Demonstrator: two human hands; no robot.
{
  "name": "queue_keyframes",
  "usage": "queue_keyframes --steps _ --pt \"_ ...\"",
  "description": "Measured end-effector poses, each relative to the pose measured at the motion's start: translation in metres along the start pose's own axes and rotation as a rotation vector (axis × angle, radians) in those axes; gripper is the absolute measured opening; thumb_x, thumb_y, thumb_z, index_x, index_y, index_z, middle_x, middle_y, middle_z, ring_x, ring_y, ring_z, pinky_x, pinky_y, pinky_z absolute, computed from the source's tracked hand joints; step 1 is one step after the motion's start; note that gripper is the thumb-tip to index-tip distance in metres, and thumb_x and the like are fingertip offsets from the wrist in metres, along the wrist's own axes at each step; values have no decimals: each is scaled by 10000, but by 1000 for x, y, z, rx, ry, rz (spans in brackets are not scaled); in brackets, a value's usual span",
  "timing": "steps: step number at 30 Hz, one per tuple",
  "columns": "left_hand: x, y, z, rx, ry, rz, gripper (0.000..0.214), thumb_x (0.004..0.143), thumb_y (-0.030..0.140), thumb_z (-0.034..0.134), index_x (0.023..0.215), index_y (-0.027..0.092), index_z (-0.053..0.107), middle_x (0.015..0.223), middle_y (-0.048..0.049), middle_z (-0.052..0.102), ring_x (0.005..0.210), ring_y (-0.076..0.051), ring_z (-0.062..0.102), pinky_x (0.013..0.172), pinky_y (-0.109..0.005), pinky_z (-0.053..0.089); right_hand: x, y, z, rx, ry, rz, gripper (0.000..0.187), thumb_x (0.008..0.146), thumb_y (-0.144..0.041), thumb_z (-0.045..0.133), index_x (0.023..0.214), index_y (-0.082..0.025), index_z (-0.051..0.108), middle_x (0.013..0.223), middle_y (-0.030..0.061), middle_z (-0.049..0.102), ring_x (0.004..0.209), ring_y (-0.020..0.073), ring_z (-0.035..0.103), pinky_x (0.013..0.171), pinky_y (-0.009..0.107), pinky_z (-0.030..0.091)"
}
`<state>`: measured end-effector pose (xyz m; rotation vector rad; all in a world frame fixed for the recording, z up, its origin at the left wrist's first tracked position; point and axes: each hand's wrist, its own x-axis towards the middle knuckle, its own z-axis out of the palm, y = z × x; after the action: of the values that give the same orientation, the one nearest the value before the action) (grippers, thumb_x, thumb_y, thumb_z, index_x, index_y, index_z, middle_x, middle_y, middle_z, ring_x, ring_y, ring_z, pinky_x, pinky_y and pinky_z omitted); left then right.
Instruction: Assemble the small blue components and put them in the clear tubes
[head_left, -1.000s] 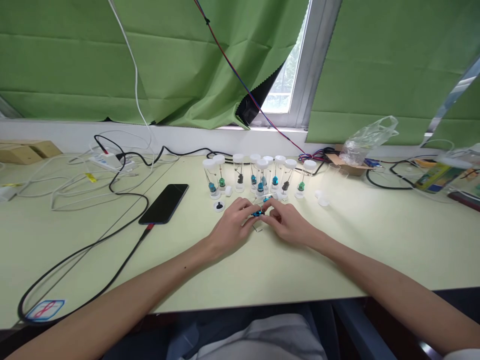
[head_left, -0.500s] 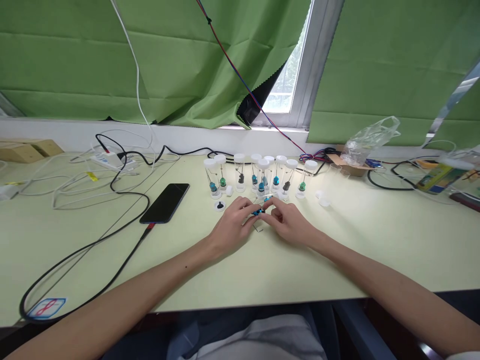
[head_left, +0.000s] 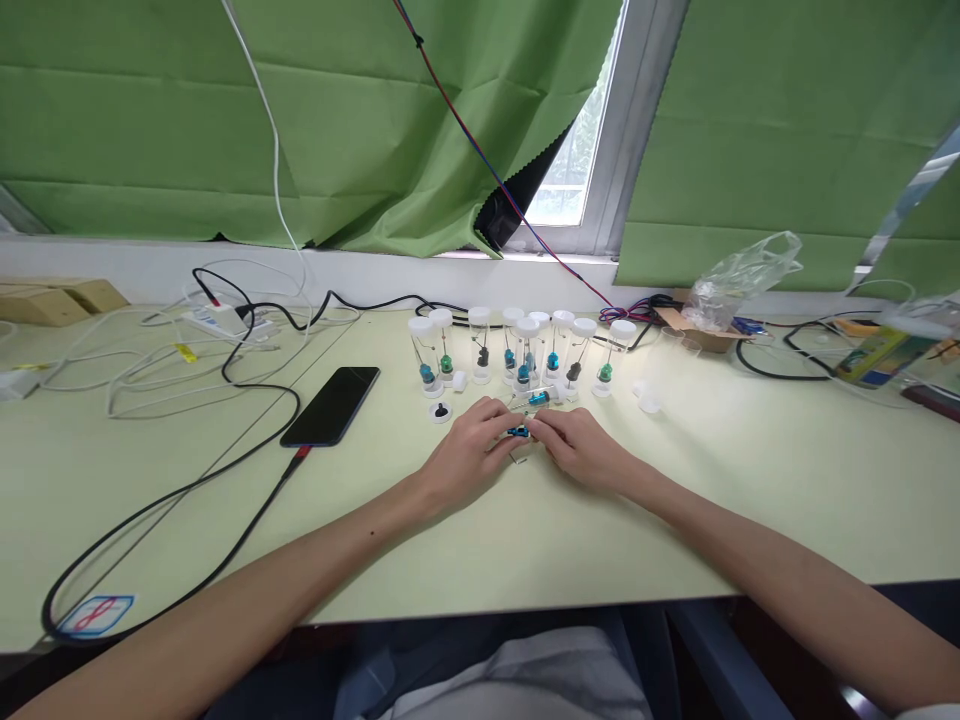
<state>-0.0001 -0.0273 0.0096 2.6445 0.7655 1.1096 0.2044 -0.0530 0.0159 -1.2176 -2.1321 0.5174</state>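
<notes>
My left hand (head_left: 471, 455) and my right hand (head_left: 579, 447) meet at the middle of the pale green table (head_left: 480, 540). Their fingertips pinch a small blue part (head_left: 517, 431) between them. A small pale piece (head_left: 518, 458) lies on the table just under the fingers. Right behind the hands stands a row of clear vials with white caps (head_left: 517, 350), each with a small blue, green or black part inside. One vial (head_left: 538, 398) lies on its side just beyond the fingers. A white cap bearing a black part (head_left: 441, 411) rests left of my left hand.
A black phone (head_left: 331, 404) on a black cable (head_left: 187, 490) lies at the left, amid white cables (head_left: 142, 370). Loose white caps (head_left: 646, 400), a plastic bag (head_left: 739, 270) and a cardboard box (head_left: 694, 325) sit at the right. Green curtains hang behind.
Both hands have sunk slightly toward the table and closed in around the blue part. Nothing else has moved.
</notes>
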Motion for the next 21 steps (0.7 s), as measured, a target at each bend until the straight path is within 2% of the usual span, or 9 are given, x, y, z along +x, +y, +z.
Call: queue_keyframes --steps 4,7,9,11,15,19,21 --pt "0 1 0 8 1 -19 142 945 193 574 1040 198 679 897 -43 621 867 -173 575 756 -306 505 -1 -2 0 17 11 35 414 1035 -445 364 708 -208 454 570 -47 425 541 122 368 562 282 292" --pt "1 0 0 36 30 -27 195 951 201 570 1116 208 673 900 -45 620 853 -172 571 744 -308 503 -2 -5 -1 62 -6 57 296 1021 -462 407 931 -219 547 531 -75 410 511 126 392 541 275 284" --pt "1 -1 0 47 51 -25 224 950 190 570 1149 216 668 898 -43 619 843 -170 573 736 -304 501 -3 -5 -2 90 -24 55 264 1010 -454 439 1090 -221 533 508 -94 392 489 128 394 524 270 271" --pt "1 -2 0 49 62 -23 215 947 183 571 1131 220 676 889 -40 614 841 -168 574 732 -298 499 -3 -5 -2 97 -31 44 249 1007 -423 453 1135 -219 515 505 -101 390 483 126 392 519 268 264" --pt "0 -2 1 49 45 -17 207 950 186 564 1128 212 667 908 -48 619 852 -172 570 732 -298 499 -2 -2 -1 67 -27 26 206 1019 -393 427 1012 -217 533 522 -90 412 495 121 382 539 272 277" --pt "-1 -2 2 41 41 0 161 948 185 568 1075 196 667 922 -51 628 866 -174 571 752 -310 505 -1 -1 0 11 -4 16 357 1033 -413 379 752 -210 460 570 -59 418 535 119 372 559 279 277" --pt "-1 -2 2 37 38 3 153 948 182 567 1063 194 667 922 -49 630 871 -174 570 757 -311 507 -1 -1 0 -2 10 23 396 1037 -421 362 716 -206 446 581 -50 425 547 120 372 562 279 276"
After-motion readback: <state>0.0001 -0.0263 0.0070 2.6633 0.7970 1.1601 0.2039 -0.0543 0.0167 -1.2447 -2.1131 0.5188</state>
